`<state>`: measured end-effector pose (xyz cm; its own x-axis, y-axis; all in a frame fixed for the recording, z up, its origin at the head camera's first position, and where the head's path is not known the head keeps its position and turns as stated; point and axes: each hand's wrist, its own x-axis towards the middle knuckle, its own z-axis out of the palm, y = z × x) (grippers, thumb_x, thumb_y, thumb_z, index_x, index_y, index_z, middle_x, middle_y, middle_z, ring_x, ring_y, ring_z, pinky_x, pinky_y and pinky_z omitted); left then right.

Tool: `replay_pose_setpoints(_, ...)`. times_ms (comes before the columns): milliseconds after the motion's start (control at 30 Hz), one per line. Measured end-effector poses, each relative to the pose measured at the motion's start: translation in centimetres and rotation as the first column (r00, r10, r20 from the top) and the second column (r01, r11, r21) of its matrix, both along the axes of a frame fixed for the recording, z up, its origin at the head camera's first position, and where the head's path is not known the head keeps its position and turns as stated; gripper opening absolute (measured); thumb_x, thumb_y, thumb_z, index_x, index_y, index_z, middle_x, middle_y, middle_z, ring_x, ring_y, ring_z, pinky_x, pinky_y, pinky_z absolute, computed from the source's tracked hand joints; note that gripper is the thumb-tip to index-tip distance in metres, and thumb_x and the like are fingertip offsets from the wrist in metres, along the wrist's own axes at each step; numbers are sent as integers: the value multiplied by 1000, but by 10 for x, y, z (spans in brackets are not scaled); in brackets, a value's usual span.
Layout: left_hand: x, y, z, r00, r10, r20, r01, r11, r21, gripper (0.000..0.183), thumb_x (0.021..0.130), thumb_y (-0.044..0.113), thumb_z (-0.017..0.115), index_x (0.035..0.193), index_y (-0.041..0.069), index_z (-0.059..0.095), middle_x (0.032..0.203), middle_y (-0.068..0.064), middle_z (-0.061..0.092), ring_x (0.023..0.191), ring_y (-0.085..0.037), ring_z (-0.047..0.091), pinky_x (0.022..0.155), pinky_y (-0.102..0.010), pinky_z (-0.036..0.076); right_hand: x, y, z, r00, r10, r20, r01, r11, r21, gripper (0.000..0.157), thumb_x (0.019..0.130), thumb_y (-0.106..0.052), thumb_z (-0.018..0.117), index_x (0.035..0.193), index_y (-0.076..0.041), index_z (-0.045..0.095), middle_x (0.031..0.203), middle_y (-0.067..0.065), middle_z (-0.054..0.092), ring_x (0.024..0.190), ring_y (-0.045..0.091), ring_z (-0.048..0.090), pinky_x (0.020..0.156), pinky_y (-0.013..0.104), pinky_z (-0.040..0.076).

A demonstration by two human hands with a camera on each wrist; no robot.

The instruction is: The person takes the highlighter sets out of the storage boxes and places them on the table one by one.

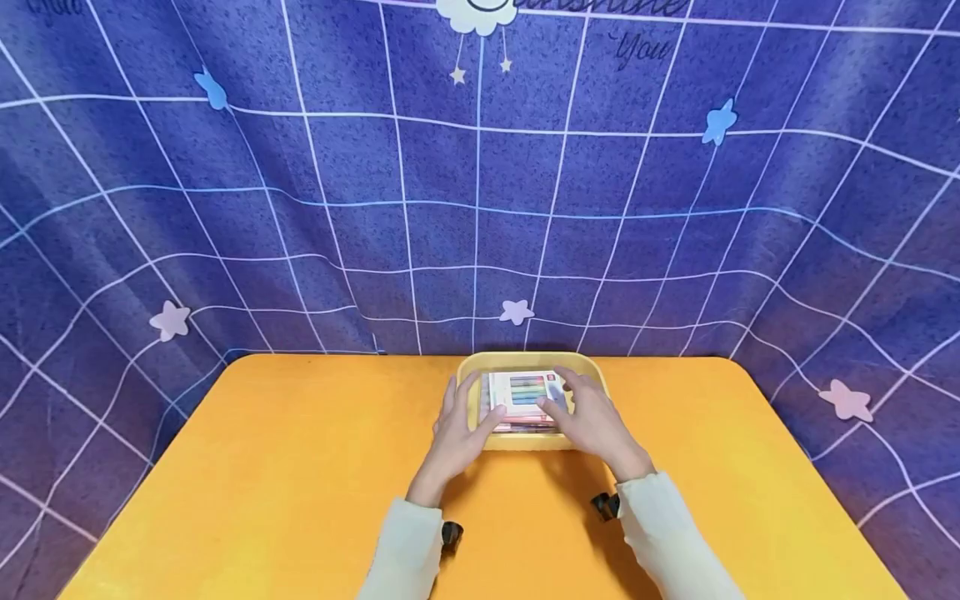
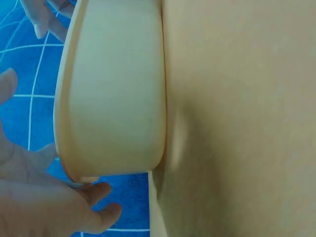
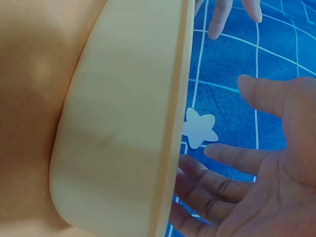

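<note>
A pale yellow plastic bin [image 1: 525,443] stands at the far edge of the table. On top inside it lies a white box [image 1: 525,393] with a window showing a row of coloured sticks; their exact kind is too small to tell. My left hand [image 1: 459,433] is at the bin's left side, fingers spread along the rim and thumb over the inside. Above the bin's right part, my right hand [image 1: 596,423] reaches in with thumb and fingers apart near the box. In the right wrist view the right hand's [image 3: 256,182] fingers are loosely extended. Both wrist views show the bin's outer wall [image 2: 113,89].
More flat packs, one with a reddish edge [image 1: 517,421], lie under the white box, mostly covered. The orange tabletop [image 1: 300,475] spreads to both sides. Behind it hangs a blue curtain [image 1: 442,233] with a white grid and stars. Each wrist carries a black camera [image 1: 606,506].
</note>
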<state>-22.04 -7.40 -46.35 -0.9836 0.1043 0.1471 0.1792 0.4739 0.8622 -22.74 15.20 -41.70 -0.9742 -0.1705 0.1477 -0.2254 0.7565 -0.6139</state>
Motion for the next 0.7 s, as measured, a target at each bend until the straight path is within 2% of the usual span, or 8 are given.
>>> replay_pose_setpoints(133, -3, -1, -3, 999, -6, 35, 1, 989, 146, 74, 98, 43, 61, 160, 24, 25, 170, -18, -3, 155, -49, 9, 115, -79, 10, -5, 1, -1, 1000, 13, 3, -13, 1000, 5, 67, 97, -40, 64, 152, -8, 43, 136, 25, 60, 118, 41, 62, 96, 55, 51)
replay_pose_setpoints(233, -5, -2, -4, 998, -8, 62, -8, 964, 264, 69, 100, 36, 61, 159, 25, 27, 171, -14, 1, 156, -46, 6, 117, -76, 11, -8, 2, -3, 1000, 12, 12, -12, 1000, -3, 66, 97, -40, 64, 151, -8, 43, 139, 25, 58, 117, 42, 63, 96, 55, 52)
replay_pose_setpoints(300, -5, -2, -4, 997, 0, 79, -24, 950, 312, 66, 101, 33, 60, 159, 27, 29, 171, -12, 6, 157, -42, 6, 118, -74, 10, -11, 3, -4, 1000, 11, 12, -11, 1000, -4, 65, 97, -38, 64, 151, -7, 44, 139, 25, 58, 113, 41, 64, 94, 53, 53)
replay_pose_setpoints(467, -5, -3, -7, 992, 37, 120, -75, 942, 328, 62, 101, 29, 59, 157, 28, 32, 169, -12, 17, 156, -42, 12, 119, -73, 11, -18, 5, -6, 1000, 8, 1, -8, 1000, 6, 63, 97, -38, 64, 148, -5, 47, 131, 24, 62, 104, 35, 65, 86, 47, 54)
replay_pose_setpoints(700, -5, -3, -10, 986, 52, 159, -105, 932, 348, 65, 101, 31, 60, 158, 28, 30, 169, -12, 21, 156, -42, 14, 120, -72, 12, -25, 6, -7, 1000, 23, -17, -22, 1000, 14, 63, 97, -40, 64, 146, -4, 49, 121, 21, 65, 106, 35, 62, 82, 43, 51)
